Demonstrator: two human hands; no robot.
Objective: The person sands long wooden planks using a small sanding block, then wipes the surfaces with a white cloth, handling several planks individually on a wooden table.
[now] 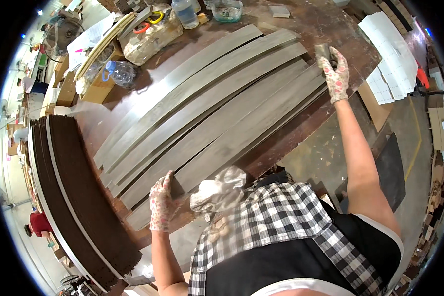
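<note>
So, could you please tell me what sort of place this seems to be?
Probably a workshop or factory floor: long grey planks lie on a brown worktable, a dark brown stack stands beside it, and a large fan shows beyond.

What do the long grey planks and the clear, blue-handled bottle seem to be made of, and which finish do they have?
Long grey planks: probably wood or wood-look laminate, with a satin finish; streaky grain and soft sheen suggest it, but the core is unclear.
Clear, blue-handled bottle: most likely smooth, glossy plastic; it is see-through with bright highlights.
</note>
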